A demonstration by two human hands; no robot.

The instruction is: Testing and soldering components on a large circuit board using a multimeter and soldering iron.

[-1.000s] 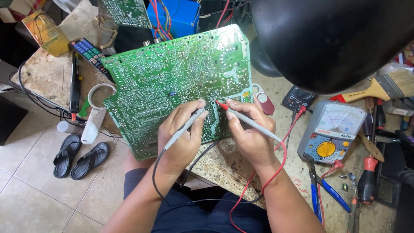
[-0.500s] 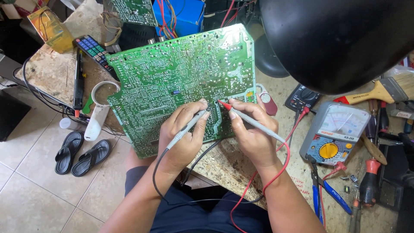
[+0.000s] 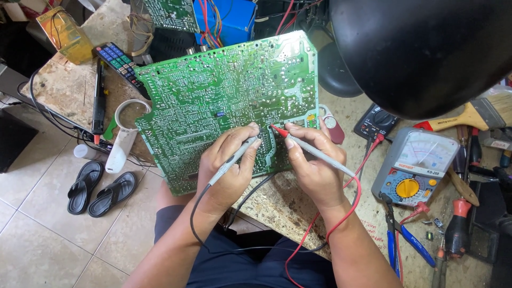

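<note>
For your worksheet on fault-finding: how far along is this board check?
Done: the green circuit board lies solder side up, and the analog multimeter is wired. In hand: the left hand and right hand press the black-lead probe and red-lead probe onto neighbouring joints. Left: most of the board is not under the probes.

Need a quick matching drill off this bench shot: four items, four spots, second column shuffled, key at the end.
Things:
1. red-tipped probe
2. black-lead probe
3. analog multimeter
4. black sandals

Places:
A. on the tiled floor, left of the bench
B. in the left hand, tip on the green circuit board
C. on the benchtop, right of the board
D. in the right hand, tip on the board

Pairs: 1-D, 2-B, 3-C, 4-A
</note>
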